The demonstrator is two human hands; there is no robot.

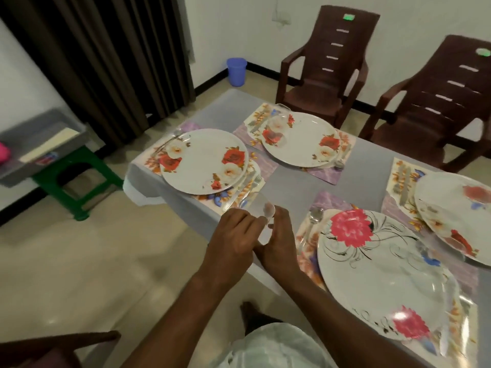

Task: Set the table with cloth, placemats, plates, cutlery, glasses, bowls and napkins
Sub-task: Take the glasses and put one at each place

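- Your 2 hands meet over the near-left edge of the table [372,166], which wears a pale grey cloth [297,179].
- Your left hand [233,239] has its fingers curled in, pinching a small clear item [267,216] – it looks like a glass or plastic piece, too blurred to name.
- Your right hand [279,243] holds the same item from the other side, fingers narrow and bent round it, thumb raised.
- The item hangs above the cloth between the far-left setting and the near setting, touching neither.
- 4 placemats are down, each with a plate on it.
- Far left: a plate with red and white flowers [203,160] on its floral placemat [255,185], with cutlery [252,181] just beside its right rim.
- Far middle: a second flowered plate [303,139] on its placemat [326,173]; a clear glass seems to sit at its far-left rim, hard to tell.
- Near right: a large plate with pink blooms [382,266], and a spoon [314,216] lies on the mat just left of it.
- Right edge: a fourth plate [457,213], partly cut off.
- 2 brown plastic chairs [326,65] stand beyond the table; a blue bucket [236,71] sits by the far wall, and a green stool [77,181] carries a grey tray at the left.
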